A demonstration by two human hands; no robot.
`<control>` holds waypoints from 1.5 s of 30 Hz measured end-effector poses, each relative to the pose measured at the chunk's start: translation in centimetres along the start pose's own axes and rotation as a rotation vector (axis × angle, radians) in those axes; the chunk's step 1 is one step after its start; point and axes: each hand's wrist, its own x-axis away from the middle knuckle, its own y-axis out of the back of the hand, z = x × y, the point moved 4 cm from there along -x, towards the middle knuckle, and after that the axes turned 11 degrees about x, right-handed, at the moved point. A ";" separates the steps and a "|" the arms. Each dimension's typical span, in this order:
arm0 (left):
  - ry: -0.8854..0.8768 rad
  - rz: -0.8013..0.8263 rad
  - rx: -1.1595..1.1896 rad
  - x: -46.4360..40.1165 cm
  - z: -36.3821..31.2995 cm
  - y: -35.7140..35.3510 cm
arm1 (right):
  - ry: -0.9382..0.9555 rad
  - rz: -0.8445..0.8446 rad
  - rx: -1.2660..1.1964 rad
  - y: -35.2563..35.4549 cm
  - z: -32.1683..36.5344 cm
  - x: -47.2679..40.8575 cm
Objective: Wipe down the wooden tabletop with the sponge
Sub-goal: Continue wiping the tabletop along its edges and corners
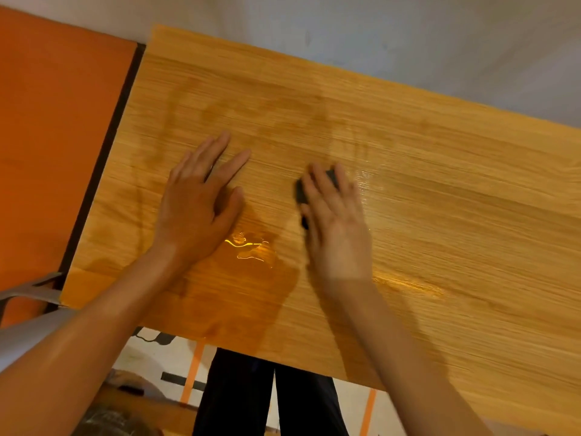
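The wooden tabletop (pixel 440 199) fills most of the head view and shows damp streaks. A dark sponge (pixel 302 191) lies on it near the middle, mostly hidden under my right hand (pixel 336 221), which presses flat on it with straight fingers. My left hand (pixel 198 199) rests flat on the wood to the left, fingers spread. A small glistening puddle (pixel 251 247) sits between the two wrists, with a darker wet patch (pixel 245 294) reaching toward the near edge.
An orange panel (pixel 56 152) with a dark edge borders the table on the left. A pale wall (pixel 377 33) runs behind the far edge. Below the near edge are my dark trousers (pixel 267 398) and a floor with orange tape lines (pixel 195 366).
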 end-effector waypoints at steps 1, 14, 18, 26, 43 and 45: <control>-0.005 0.002 -0.004 0.1 0.0 -0.1 | -0.049 0.002 0.013 0.9 -2.2 1.3; 0.051 -0.005 -0.016 -0.9 -0.5 0.7 | -0.189 -0.117 0.030 -1.2 2.7 -4.7; 0.044 -0.067 -0.015 -5.4 0.5 1.4 | -0.150 -0.073 0.085 0.8 -1.9 -2.5; -0.037 -0.022 -0.049 -9.2 2.9 1.1 | -0.577 -0.247 0.082 1.6 -4.9 -3.2; -0.056 -0.057 -0.073 -8.9 2.1 1.1 | -0.545 -0.254 0.106 0.3 -1.4 -8.1; -0.058 -0.053 -0.084 -8.9 2.1 1.1 | -0.354 -0.210 0.129 -1.7 3.1 -10.5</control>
